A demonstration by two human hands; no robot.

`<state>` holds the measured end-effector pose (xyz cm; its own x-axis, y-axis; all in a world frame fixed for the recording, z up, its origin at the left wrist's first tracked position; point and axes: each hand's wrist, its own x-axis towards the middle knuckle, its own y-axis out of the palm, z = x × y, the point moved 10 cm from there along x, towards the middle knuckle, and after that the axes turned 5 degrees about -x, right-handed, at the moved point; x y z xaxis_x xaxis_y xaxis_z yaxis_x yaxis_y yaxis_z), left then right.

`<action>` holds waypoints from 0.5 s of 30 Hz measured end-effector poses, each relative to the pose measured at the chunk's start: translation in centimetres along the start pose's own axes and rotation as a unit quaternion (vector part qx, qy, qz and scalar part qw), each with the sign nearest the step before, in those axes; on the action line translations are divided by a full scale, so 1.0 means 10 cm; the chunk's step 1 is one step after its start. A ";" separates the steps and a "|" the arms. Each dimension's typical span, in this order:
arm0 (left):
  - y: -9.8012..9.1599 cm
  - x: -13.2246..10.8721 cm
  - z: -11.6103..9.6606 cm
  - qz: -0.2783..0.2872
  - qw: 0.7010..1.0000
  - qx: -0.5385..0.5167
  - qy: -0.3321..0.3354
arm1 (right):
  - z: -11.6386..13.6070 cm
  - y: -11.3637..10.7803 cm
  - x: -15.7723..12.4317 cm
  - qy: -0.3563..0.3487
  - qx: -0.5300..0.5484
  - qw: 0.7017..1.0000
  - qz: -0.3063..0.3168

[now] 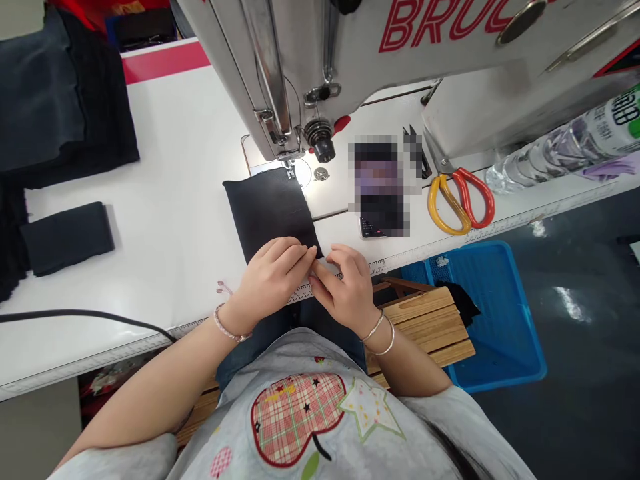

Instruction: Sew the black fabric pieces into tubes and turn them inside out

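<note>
Blue plastic tray (493, 320) down on the floor to the right of the table, a crumpled black cloth scrap (463, 301) inside it near the wall closest to the person, and a slatted wooden stool (420, 327) overlapping that side. Black fabric panel (270, 213), soft, matte, roughly rectangular, lies flat on the white sewing table (170, 160), its far end just under the presser foot (289, 172) of the industrial sewing machine (300, 60). Left hand (273, 277) is half closed, fingers curved, pinching the panel's near edge. Right hand (345, 287) is also partly closed, its fingertips (320, 280) pinching the same edge right beside the left hand; the two hands are almost touching. Near edge of the table has a ruler strip (400, 265) running along it. On the table to the right: red-and-yellow-handled scissors (460, 200), a pixelated, blurred object (380, 187), and a lying plastic bottle (565, 143). To the left, a folded black fabric piece (65, 237) sits apart from the hands, with a larger black fabric pile (60, 100) beyond it. Open white table lies between the panel and that folded piece.
</note>
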<state>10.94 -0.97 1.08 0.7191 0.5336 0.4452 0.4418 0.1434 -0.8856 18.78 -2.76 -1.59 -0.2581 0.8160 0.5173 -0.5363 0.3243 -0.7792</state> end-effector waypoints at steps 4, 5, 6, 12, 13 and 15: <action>0.00 0.02 0.01 0.012 1.000 -0.015 0.013 | -0.01 0.01 0.00 0.005 0.003 1.000 0.008; 0.00 0.02 0.02 0.011 1.000 -0.023 0.012 | -0.01 0.01 0.00 0.005 0.004 1.000 0.009; -0.01 0.01 0.02 0.010 0.999 -0.030 0.011 | -0.01 0.01 0.00 0.005 0.004 1.000 0.009; 0.04 -0.01 0.05 0.019 0.998 -0.062 0.000 | -0.01 0.02 0.00 0.005 0.011 1.000 0.016; 0.04 -0.01 0.05 0.020 0.998 -0.065 0.000 | -0.02 0.03 -0.01 0.008 0.013 1.000 0.021; 0.03 0.01 0.04 0.019 0.998 -0.064 0.005 | -0.03 0.04 -0.02 0.011 0.021 0.999 0.029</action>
<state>10.97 -0.58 0.78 0.7421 0.5279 0.4131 0.4784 0.0145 -0.8780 18.87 -2.63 -2.06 -0.2727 0.8428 0.4640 -0.5538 0.2568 -0.7921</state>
